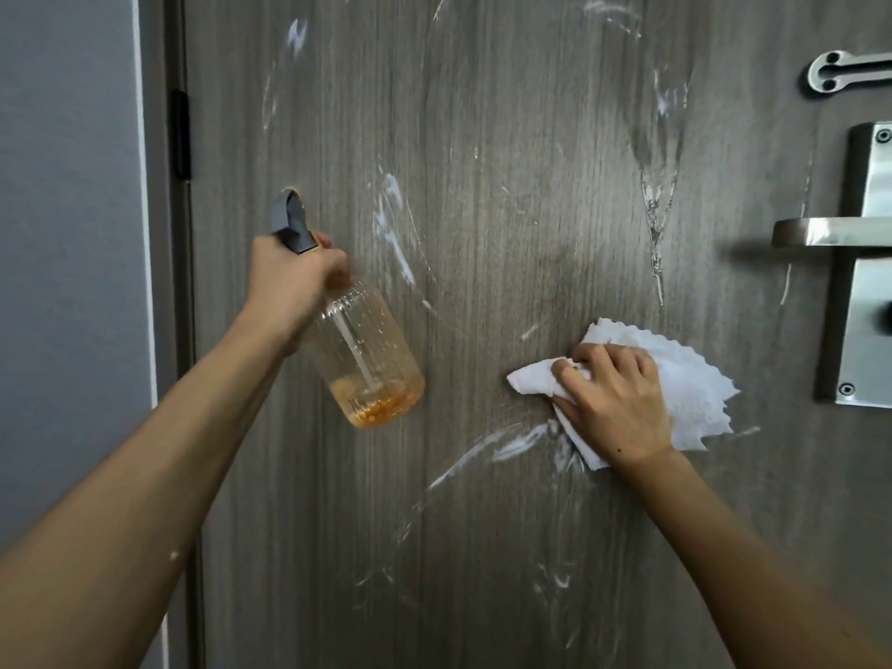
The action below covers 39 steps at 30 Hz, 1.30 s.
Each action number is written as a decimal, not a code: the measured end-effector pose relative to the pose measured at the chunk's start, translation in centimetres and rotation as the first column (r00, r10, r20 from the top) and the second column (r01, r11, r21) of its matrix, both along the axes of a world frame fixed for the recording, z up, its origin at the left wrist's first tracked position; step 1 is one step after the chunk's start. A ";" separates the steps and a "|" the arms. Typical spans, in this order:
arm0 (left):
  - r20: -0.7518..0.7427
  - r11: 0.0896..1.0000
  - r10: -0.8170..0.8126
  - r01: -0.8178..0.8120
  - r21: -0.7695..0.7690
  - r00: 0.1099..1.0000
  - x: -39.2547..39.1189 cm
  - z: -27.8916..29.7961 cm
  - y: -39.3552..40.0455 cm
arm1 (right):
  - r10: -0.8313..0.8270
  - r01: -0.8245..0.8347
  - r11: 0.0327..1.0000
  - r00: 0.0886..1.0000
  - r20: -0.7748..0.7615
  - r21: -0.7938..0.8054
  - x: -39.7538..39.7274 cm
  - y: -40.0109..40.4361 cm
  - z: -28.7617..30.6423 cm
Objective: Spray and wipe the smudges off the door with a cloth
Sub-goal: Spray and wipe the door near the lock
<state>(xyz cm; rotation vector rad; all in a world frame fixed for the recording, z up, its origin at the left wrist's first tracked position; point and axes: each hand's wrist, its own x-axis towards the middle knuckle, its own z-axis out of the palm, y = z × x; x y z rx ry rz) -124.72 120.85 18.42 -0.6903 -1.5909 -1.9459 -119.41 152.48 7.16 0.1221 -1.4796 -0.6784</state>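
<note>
The right hand [615, 400] presses a crumpled white cloth [685, 379] flat against the door [507, 210], just left of the metal lock plate [864, 306] and below the lever handle [830, 231]; its grip is curled round the bunched cloth. The left hand [289, 282] holds a spray bottle [364, 345] by the neck, its grip clamped round it below the grey nozzle [289, 222], the bottle tilted and held near the door without clearly touching it.

White smudges [393, 224] streak the door in several places: left of centre, high up, in an arc just below the cloth, and lower down. A wet run [656, 219] trails down the wood above the cloth.

Risks from here, as I judge them: the run could drip further and leave a track if the cloth does not catch it; wiping with an already loaded cloth may smear the white marks wider instead of lifting them; a sweep to the right could snag the cloth on the handle.

The bottle is clear and nearly empty, with only a shallow layer of orange liquid [376, 403] at the bottom round the tip of the dip tube [355, 350]. Tilted this way, the tube may draw air, so further sprays could sputter.
</note>
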 end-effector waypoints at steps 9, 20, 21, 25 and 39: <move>0.057 0.989 -0.145 0.146 -0.020 0.988 1.4 -3.6 0.5 | -0.054 0.058 0.997 0.996 0.075 -0.049 0.4 -0.4 0.0; -0.034 0.935 -0.178 0.158 -0.317 0.983 4.7 -20.8 3.4 | 0.072 -0.068 0.984 0.997 0.021 -0.167 6.5 -2.9 -9.1; -0.050 0.930 -0.189 0.162 -0.331 0.981 5.2 -22.7 3.5 | 0.099 -0.090 0.980 0.994 0.045 -0.175 7.4 -3.2 -11.0; 0.012 0.905 -0.269 0.258 -0.338 0.963 8.3 -32.4 3.4 | 0.142 -0.100 0.958 0.979 0.144 -0.269 11.6 -4.7 -21.0; 0.433 0.574 -0.063 0.388 -0.721 0.899 21.2 -71.2 -4.6 | 0.211 -0.004 0.958 0.685 0.698 -0.285 24.2 -12.4 -49.8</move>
